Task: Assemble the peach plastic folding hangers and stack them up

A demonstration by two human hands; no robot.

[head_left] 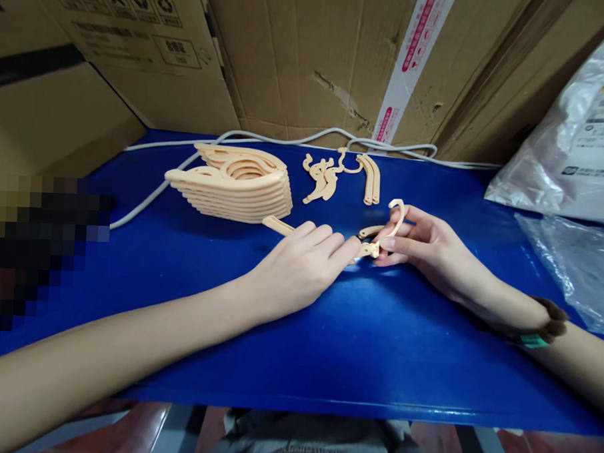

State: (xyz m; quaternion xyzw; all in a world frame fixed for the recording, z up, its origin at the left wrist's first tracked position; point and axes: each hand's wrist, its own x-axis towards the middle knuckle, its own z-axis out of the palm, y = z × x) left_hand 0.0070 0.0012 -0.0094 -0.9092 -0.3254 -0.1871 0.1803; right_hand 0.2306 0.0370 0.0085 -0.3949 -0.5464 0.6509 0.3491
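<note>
My left hand is closed around a beige hanger arm, whose flat end sticks out to the left of the knuckles. In my right hand, thumb and fingers pinch a beige hanger hook with its curve upward. The hook's base meets the inner end of the arm at a small joint between both hands. Just behind that joint shows a second beige arm piece; my right fingers partly cover it, and I cannot tell whether it is attached.
A neat stack of beige hangers stands at the back left of the blue table. Behind my hands lie several loose hooks and a few loose arms. A grey cable, cardboard boxes and plastic bags border the table.
</note>
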